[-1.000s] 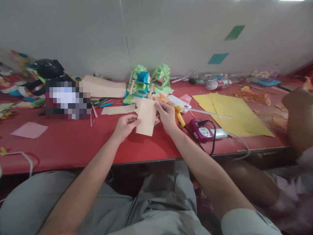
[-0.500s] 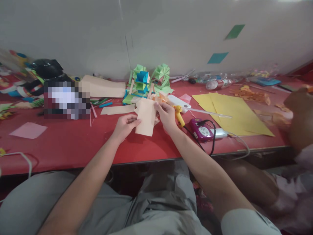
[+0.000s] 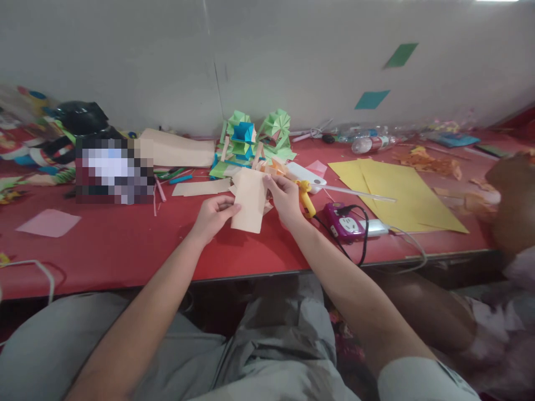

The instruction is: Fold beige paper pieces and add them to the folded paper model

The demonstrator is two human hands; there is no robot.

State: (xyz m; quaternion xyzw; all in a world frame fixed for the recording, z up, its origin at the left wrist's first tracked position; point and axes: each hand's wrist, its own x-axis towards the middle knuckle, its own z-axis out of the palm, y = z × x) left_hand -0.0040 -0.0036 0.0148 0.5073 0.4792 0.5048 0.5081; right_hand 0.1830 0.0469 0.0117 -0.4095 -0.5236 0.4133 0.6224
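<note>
A small beige sheet of paper [image 3: 249, 203] is held between my two hands, just above the red table. My left hand [image 3: 215, 218] pinches its left edge, thumb in front. My right hand [image 3: 284, 196] grips the upper right edge between thumb and fingers. Behind the sheet stands a folded-paper model [image 3: 243, 139] in green and blue. Beside my right hand lies a yellow hot glue gun [image 3: 307, 199] with a long clear glue stick [image 3: 355, 192] in it. A flat beige strip of paper [image 3: 200, 187] rests behind my left hand.
On the red table [image 3: 159, 250], a purple power strip [image 3: 345, 223] with cables sits near the front edge. Yellow sheets [image 3: 401, 195] lie to the right, plastic bottles [image 3: 371, 143] behind them. A pink square [image 3: 49, 222] is at left. Another person's arm [image 3: 512, 200] shows at far right.
</note>
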